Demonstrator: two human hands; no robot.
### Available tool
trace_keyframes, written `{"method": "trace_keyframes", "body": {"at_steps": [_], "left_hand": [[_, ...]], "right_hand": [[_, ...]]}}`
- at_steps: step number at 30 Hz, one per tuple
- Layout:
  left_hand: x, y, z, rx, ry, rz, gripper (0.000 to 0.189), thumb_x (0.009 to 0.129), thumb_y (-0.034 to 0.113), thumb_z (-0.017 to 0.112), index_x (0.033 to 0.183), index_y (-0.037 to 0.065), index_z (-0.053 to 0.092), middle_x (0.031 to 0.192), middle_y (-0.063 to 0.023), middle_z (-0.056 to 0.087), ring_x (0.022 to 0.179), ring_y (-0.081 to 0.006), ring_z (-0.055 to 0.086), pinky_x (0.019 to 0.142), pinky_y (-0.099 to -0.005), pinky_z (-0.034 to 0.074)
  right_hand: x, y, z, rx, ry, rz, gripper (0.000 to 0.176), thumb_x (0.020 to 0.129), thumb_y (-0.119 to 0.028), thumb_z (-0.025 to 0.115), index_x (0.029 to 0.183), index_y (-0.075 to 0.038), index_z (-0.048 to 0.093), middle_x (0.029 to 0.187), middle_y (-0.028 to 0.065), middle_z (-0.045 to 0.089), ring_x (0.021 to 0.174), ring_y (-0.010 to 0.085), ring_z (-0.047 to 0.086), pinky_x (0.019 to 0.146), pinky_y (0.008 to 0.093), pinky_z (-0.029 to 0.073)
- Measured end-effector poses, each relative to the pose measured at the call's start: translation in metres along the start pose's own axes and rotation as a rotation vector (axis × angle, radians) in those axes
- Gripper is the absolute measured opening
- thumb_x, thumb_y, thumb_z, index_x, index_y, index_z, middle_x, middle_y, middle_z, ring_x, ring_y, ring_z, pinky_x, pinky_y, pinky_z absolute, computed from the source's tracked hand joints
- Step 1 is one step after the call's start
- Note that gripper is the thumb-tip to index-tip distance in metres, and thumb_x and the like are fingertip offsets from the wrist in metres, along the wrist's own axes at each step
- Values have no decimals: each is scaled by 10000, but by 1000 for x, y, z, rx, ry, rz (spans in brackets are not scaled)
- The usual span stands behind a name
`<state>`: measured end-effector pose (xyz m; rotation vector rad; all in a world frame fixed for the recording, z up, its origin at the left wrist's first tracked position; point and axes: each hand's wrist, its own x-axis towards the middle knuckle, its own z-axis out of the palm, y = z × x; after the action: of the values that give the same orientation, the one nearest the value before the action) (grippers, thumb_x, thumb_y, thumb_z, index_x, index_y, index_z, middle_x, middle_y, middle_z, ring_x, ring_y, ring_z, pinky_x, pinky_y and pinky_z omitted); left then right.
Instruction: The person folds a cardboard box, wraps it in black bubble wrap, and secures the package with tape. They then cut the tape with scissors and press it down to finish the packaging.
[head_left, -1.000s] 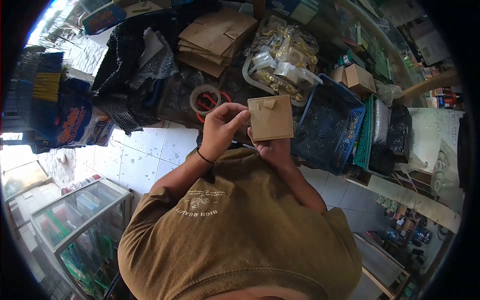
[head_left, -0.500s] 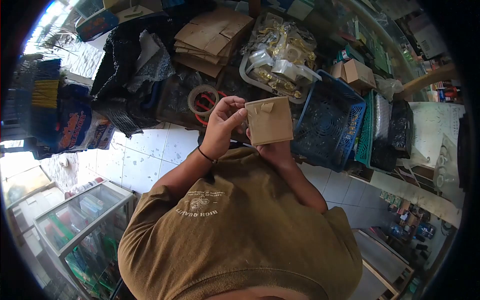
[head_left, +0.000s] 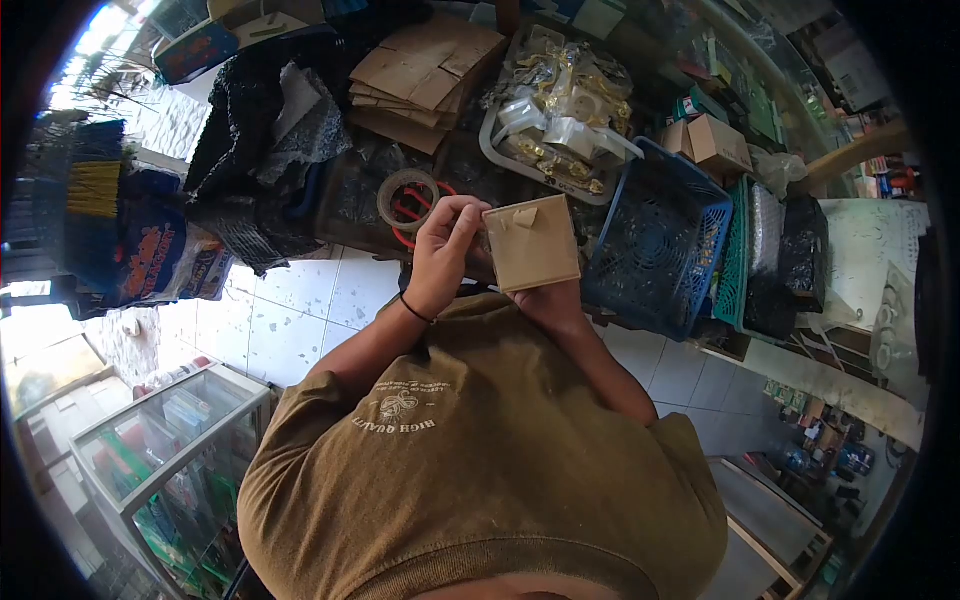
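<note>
A small square cardboard box [head_left: 535,248] with a torn flap of brown paper near its top edge is held up in front of my chest. My right hand [head_left: 545,297] supports it from below and behind, most of its fingers hidden by the box. At the box's upper left corner, my left hand [head_left: 447,245] has thumb and fingers pinched together. What lies in that pinch is too small to make out. Just beyond my left hand, a roll of tape [head_left: 383,203] and a red-handled tool [head_left: 412,210] lie on the dark worktable [head_left: 345,205].
Flattened cardboard pieces [head_left: 430,65] are stacked at the back, beside a grey tray [head_left: 490,150] of gold-coloured fittings in plastic. To the right stand a blue basket [head_left: 655,235], a green basket [head_left: 735,265] and small cardboard boxes [head_left: 718,145]. A glass cabinet [head_left: 165,440] is at lower left.
My left fingers have closed into a pinch at the box's corner and sit slightly apart from its side. The box has shifted a little to the left in my right hand.
</note>
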<state>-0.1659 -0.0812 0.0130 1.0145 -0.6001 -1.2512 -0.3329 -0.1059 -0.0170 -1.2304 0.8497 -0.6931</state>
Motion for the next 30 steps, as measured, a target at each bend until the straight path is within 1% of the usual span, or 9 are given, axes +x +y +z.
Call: {"method": "trace_keyframes", "body": {"at_steps": [3,6,8,11,14,18,20,26,30], "left_hand": [[-2,-4,-4,-31,-82,80,174,867,125,596,1006,31,550,924,-14,519,823,-72,503,671,-203,449],[2,-11,-10,194,-123,218,190,852,129,611,1002,29,553,968,-27,504,888,-103,488,767,-235,424],[8,-14,-11,213,-124,348,233,835,150,633,1015,28,549,962,-32,502,901,-119,485,817,-255,399],[11,-13,-13,265,-133,382,282,808,185,672,1015,32,555,980,-28,483,880,-112,477,809,-251,396],[6,-6,-8,102,-224,396,333,768,200,717,1013,35,566,993,-28,467,858,-107,466,787,-241,399],[2,-6,-8,207,-197,374,395,725,210,754,1024,36,563,1007,-32,452,844,-103,458,763,-233,404],[7,-8,-14,207,-242,338,459,692,219,778,1046,33,551,1017,-38,440,860,-109,464,759,-236,412],[4,-6,-3,97,-250,380,411,704,189,767,1027,23,575,981,-35,448,884,-124,474,777,-244,411],[3,-3,-1,177,-247,433,362,711,162,755,1007,23,601,974,-42,455,874,-125,477,771,-245,412]], "right_hand": [[2,-1,0,8,-52,13,412,897,-342,420,1229,-101,459,1185,58,537,1117,220,503,898,414,442],[4,0,0,18,-87,22,428,914,-380,376,1226,-101,462,1169,65,544,1075,222,538,848,406,488],[6,3,-3,1178,-9,452,444,879,-425,463,1195,-113,470,1143,86,539,970,243,568,806,401,499],[6,8,-2,1274,-72,509,522,882,-517,384,1208,-116,460,1146,92,533,966,256,567,803,414,507],[4,2,2,1193,-48,493,516,883,-504,404,1222,-118,446,1147,95,527,962,262,567,805,407,514],[0,-3,4,1225,2,515,522,879,-511,409,1229,-125,440,1142,104,520,962,277,562,786,410,523],[-1,4,1,1207,-102,524,510,883,-497,414,1235,-129,435,1137,115,512,973,288,557,778,404,528],[-5,-5,6,1241,-45,491,461,891,-448,432,1206,-112,459,1123,98,546,951,244,587,759,416,531],[-6,-10,4,1227,-1,537,430,891,-436,437,1194,-133,468,1107,107,528,948,279,558,756,378,524]]}}
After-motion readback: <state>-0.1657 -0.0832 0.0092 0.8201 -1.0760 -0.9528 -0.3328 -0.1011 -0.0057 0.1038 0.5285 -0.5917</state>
